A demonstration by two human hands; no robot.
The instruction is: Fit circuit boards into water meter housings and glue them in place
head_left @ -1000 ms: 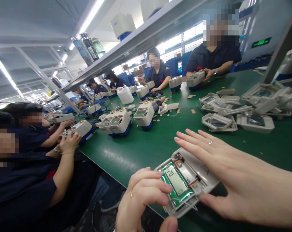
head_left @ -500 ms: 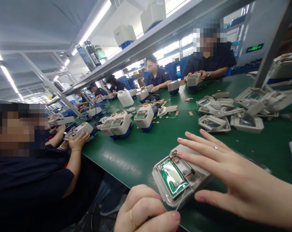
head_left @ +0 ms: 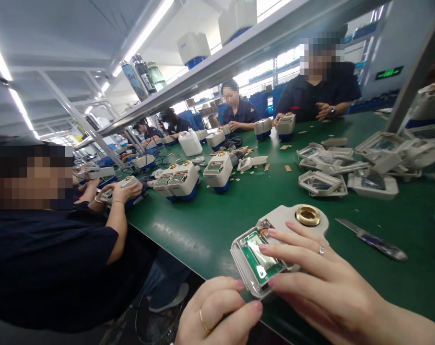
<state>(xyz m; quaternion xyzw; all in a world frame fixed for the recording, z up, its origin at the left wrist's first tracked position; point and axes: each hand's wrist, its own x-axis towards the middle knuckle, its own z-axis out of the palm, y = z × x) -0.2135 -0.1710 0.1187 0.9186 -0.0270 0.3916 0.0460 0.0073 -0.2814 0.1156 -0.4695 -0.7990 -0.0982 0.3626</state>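
Observation:
In front of me on the green table lies a beige meter housing with its cover off. A green circuit board with a display sits in it, coloured wires run beside the board, and a brass threaded ring is at its far end. My right hand rests across the housing, fingers stretched over the board's edge and thumb near its lower corner. My left hand is curled closed at the housing's near left rim; what its fingertips pinch, if anything, is hidden. To the right lies a utility knife.
Beige covers are piled at the right. Several blue-based meters stand farther back, near a white jug and cardboard scraps. A co-worker sits close on my left. A metal shelf runs overhead.
My right hand has come down onto the housing, its thumb now at the board's corner. The brass ring and the knife's blade now show. Across the table, a co-worker's hand has left a meter.

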